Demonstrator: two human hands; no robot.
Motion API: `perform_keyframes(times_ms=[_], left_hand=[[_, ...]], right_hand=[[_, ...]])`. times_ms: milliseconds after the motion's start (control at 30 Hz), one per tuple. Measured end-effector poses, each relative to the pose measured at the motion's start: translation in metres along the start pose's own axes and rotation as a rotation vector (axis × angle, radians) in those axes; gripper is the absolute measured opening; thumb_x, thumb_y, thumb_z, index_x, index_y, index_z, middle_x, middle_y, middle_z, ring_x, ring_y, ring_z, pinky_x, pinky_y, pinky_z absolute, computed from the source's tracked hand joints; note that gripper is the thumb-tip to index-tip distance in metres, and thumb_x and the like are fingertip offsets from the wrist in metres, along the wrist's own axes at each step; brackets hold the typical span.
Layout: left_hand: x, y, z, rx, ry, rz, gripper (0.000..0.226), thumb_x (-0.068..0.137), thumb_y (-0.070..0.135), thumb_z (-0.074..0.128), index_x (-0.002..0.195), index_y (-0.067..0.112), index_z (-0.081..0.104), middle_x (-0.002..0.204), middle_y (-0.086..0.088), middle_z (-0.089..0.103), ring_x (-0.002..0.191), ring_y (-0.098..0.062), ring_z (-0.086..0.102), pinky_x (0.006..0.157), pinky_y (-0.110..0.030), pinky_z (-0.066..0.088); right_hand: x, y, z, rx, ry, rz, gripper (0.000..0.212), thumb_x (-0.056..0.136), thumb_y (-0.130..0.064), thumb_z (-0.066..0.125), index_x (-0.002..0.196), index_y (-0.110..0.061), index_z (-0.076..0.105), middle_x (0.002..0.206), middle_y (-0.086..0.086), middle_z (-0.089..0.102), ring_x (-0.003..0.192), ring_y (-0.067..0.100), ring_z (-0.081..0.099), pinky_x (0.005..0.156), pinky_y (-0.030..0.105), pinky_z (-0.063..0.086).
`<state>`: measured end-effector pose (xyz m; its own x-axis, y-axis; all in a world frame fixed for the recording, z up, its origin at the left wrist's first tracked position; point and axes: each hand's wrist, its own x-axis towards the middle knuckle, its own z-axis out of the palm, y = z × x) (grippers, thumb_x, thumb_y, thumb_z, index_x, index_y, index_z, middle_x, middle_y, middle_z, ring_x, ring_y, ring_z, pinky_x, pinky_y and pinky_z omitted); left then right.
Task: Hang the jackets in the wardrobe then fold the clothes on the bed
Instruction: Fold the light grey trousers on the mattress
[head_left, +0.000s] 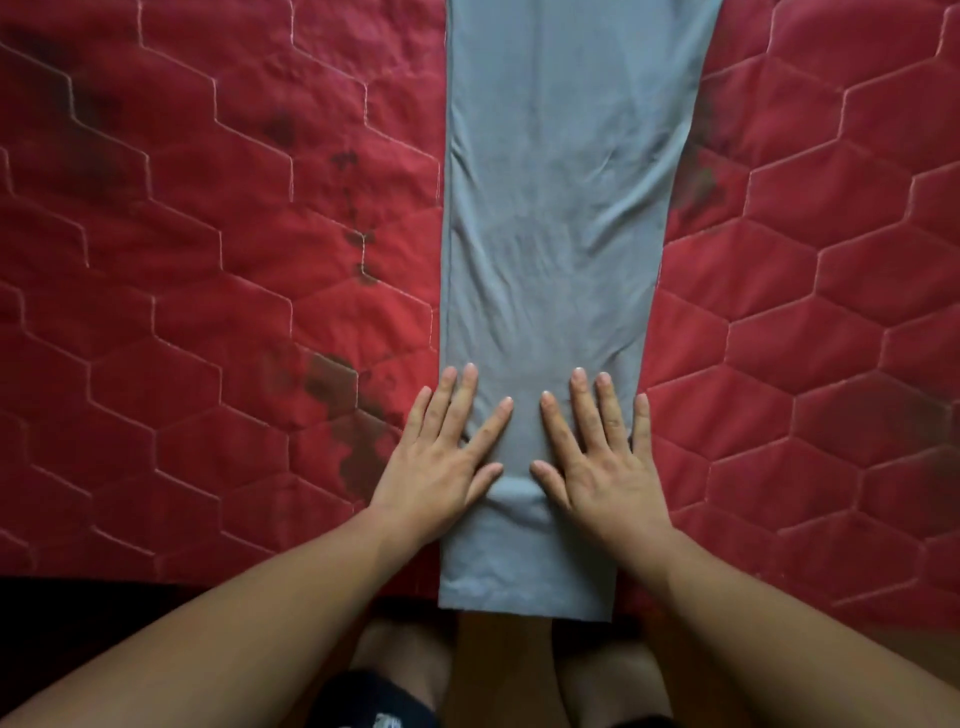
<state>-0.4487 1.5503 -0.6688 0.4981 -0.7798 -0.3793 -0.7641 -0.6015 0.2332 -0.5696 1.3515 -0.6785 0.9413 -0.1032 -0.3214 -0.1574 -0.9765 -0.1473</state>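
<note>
A long grey garment (550, 218), folded lengthwise into a narrow strip, lies flat on the red quilted bed cover (182, 312). It runs from the top of the view down to the bed's near edge, where its end hangs slightly over. My left hand (441, 457) lies flat with straight, spread fingers on the strip's left side near that end. My right hand (597, 457) lies flat the same way on the right side. Both palms press the cloth down, and neither hand grips it.
The bed cover has a stitched hexagon pattern and dark stains left of the garment (332, 384). The bed's near edge (208, 582) runs across the lower view, with dark floor and my knees (400, 665) below it.
</note>
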Motion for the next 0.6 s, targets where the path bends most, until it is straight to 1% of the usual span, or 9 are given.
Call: perform_keyframes(times_ms=[67, 133, 200, 267, 367, 433, 500, 533, 600], left_hand=[[-0.013, 0.005, -0.005, -0.063, -0.032, -0.053, 0.075, 0.094, 0.049, 0.057, 0.158, 0.025, 0.027, 0.164, -0.026, 0.004, 0.153, -0.04, 0.004, 0.122, -0.052, 0.02], [-0.024, 0.006, -0.013, -0.137, -0.053, -0.087, 0.078, 0.09, 0.044, 0.066, 0.157, 0.023, 0.032, 0.164, -0.028, 0.007, 0.153, -0.039, 0.009, 0.121, -0.05, 0.026], [-0.032, 0.006, -0.023, -0.234, -0.052, -0.155, 0.078, 0.086, 0.039, 0.073, 0.154, 0.022, 0.038, 0.161, -0.023, 0.019, 0.148, -0.039, 0.024, 0.115, -0.049, 0.035], [-0.037, 0.008, -0.03, -0.438, -0.046, -0.283, 0.07, 0.084, 0.028, 0.075, 0.147, 0.024, 0.045, 0.146, -0.011, 0.033, 0.132, -0.029, 0.04, 0.11, -0.045, 0.042], [-0.037, 0.013, -0.039, -0.826, -0.124, -0.473, 0.05, 0.086, 0.011, 0.072, 0.131, 0.024, 0.055, 0.117, -0.002, 0.045, 0.101, -0.016, 0.055, 0.1, -0.035, 0.049], [-0.039, 0.016, -0.04, -0.865, -0.22, -0.477, 0.04, 0.086, 0.008, 0.07, 0.122, 0.023, 0.06, 0.114, -0.002, 0.052, 0.098, -0.015, 0.057, 0.098, -0.027, 0.046], [-0.043, 0.018, -0.038, -0.896, -0.321, -0.441, 0.036, 0.085, 0.005, 0.069, 0.117, 0.021, 0.063, 0.114, 0.003, 0.06, 0.104, -0.011, 0.057, 0.094, -0.015, 0.042], [-0.045, 0.019, -0.037, -0.912, -0.387, -0.421, 0.035, 0.084, 0.002, 0.068, 0.114, 0.019, 0.064, 0.113, 0.005, 0.063, 0.104, -0.009, 0.058, 0.092, -0.011, 0.041], [-0.049, 0.02, -0.036, -0.874, -0.531, -0.374, 0.033, 0.083, -0.002, 0.065, 0.108, 0.018, 0.067, 0.107, 0.007, 0.067, 0.1, -0.007, 0.06, 0.09, -0.014, 0.045]], right_hand=[[-0.014, -0.009, -0.007, 0.063, -0.049, 0.09, 0.077, 0.096, -0.056, 0.05, 0.16, -0.022, 0.024, 0.168, 0.019, 0.003, 0.155, 0.036, 0.003, 0.12, 0.064, 0.014], [-0.026, -0.014, -0.018, 0.162, -0.088, 0.162, 0.08, 0.091, -0.049, 0.062, 0.16, -0.024, 0.027, 0.167, 0.021, 0.002, 0.155, 0.036, 0.001, 0.122, 0.058, 0.018], [-0.034, -0.018, -0.031, 0.292, -0.088, 0.261, 0.078, 0.087, -0.03, 0.071, 0.156, -0.026, 0.036, 0.166, 0.022, 0.007, 0.154, 0.038, 0.008, 0.12, 0.053, 0.026], [-0.039, -0.023, -0.043, 0.438, -0.047, 0.436, 0.072, 0.081, -0.008, 0.068, 0.149, -0.026, 0.048, 0.16, 0.021, 0.02, 0.146, 0.039, 0.025, 0.113, 0.05, 0.033], [-0.044, -0.024, -0.052, 0.732, -0.076, 0.618, 0.056, 0.079, 0.004, 0.06, 0.131, -0.017, 0.063, 0.132, 0.016, 0.039, 0.122, 0.034, 0.046, 0.109, 0.036, 0.037], [-0.046, -0.018, -0.052, 0.846, -0.247, 0.635, 0.045, 0.081, 0.004, 0.06, 0.119, -0.018, 0.066, 0.12, 0.009, 0.052, 0.112, 0.026, 0.056, 0.098, 0.024, 0.039], [-0.049, -0.013, -0.051, 0.924, -0.439, 0.598, 0.037, 0.082, 0.003, 0.06, 0.106, -0.023, 0.068, 0.112, -0.001, 0.066, 0.107, 0.016, 0.062, 0.089, 0.018, 0.041], [-0.051, -0.011, -0.05, 0.956, -0.519, 0.574, 0.037, 0.081, 0.004, 0.06, 0.1, -0.026, 0.067, 0.107, -0.005, 0.069, 0.105, 0.014, 0.064, 0.086, 0.017, 0.044], [-0.057, -0.007, -0.046, 0.986, -0.65, 0.548, 0.037, 0.077, 0.006, 0.059, 0.09, -0.028, 0.067, 0.099, -0.003, 0.071, 0.093, 0.016, 0.068, 0.078, 0.022, 0.053]])
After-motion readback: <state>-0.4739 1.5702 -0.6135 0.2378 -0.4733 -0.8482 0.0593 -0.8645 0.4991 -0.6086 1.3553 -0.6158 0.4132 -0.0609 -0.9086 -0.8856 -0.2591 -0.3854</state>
